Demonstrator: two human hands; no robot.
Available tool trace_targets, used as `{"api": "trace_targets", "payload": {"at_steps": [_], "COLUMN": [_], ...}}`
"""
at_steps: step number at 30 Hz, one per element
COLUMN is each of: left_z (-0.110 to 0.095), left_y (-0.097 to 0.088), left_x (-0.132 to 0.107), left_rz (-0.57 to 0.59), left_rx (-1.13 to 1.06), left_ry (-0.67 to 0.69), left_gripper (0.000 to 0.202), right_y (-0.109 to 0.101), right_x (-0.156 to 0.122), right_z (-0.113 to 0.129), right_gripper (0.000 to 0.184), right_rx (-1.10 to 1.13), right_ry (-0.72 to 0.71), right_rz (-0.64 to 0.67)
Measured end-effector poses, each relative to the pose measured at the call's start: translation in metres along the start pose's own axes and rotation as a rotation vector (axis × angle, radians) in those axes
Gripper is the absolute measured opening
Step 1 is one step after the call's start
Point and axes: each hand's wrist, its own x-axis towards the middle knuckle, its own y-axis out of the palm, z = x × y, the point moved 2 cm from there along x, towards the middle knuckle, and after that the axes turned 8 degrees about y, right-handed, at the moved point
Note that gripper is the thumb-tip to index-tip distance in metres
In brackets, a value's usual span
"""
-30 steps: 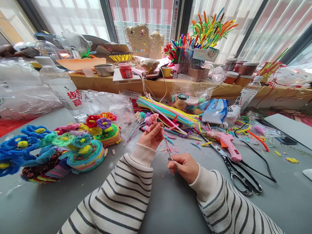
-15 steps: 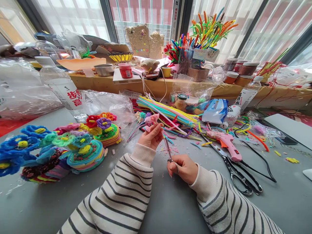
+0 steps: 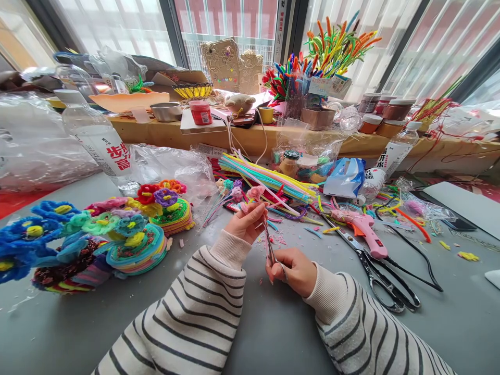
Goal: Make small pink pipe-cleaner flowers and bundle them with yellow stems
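My left hand [image 3: 247, 223] pinches a small pink pipe-cleaner flower [image 3: 255, 193], its fuzzy head standing above the fingertips. Below those fingers a thin pink stem runs down beside the blades of small scissors [image 3: 269, 242]. The scissors' handles sit in my right hand [image 3: 292, 270], thumb and fingers closed round them, with the blades pointing up toward the left hand. Whether the blades touch the stem I cannot tell. Pink fuzz clippings [image 3: 279, 239] lie scattered on the grey table [image 3: 269, 333] behind the scissors.
Fuzzy flower cakes [image 3: 136, 250] stand at left. Behind the hands lies a bundle of coloured pipe cleaners [image 3: 269, 177]. To the right are a pink glue gun [image 3: 365, 232] with a black cord and large black-handled scissors [image 3: 385, 281]. Water bottles [image 3: 97, 135] stand further back.
My left hand has shifted slightly right with the pink flower, closer to the scissors. The flower's head has turned a little, and the pink stem now shows beside the blades. My right hand is nearly still.
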Motion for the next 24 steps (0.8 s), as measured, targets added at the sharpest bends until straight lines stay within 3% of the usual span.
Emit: {"api": "trace_targets", "payload": {"at_steps": [12,17,21,24], "left_z": [-0.006,-0.008,-0.007,-0.005], "left_y": [-0.001,-0.001,0.000,0.001], "left_x": [0.000,0.001,0.000,-0.002], "left_rz": [-0.089,-0.128,-0.138,-0.138], "left_rx": [-0.073,-0.099,-0.062,-0.012], "left_ry": [0.087,0.119,0.089,0.065], "left_gripper": [0.004,0.004,0.004,0.005], "right_y": [-0.004,-0.008,-0.015,-0.015], "right_x": [0.000,0.000,-0.001,-0.001], "right_z": [0.004,0.001,-0.003,-0.001], "right_gripper": [0.054,0.056,0.054,0.044], "right_rx": [0.029,0.086,0.154,0.140], "right_ry": [0.099,0.062,0.073,0.100], "right_rz": [-0.192,-0.260,-0.411,-0.400]}}
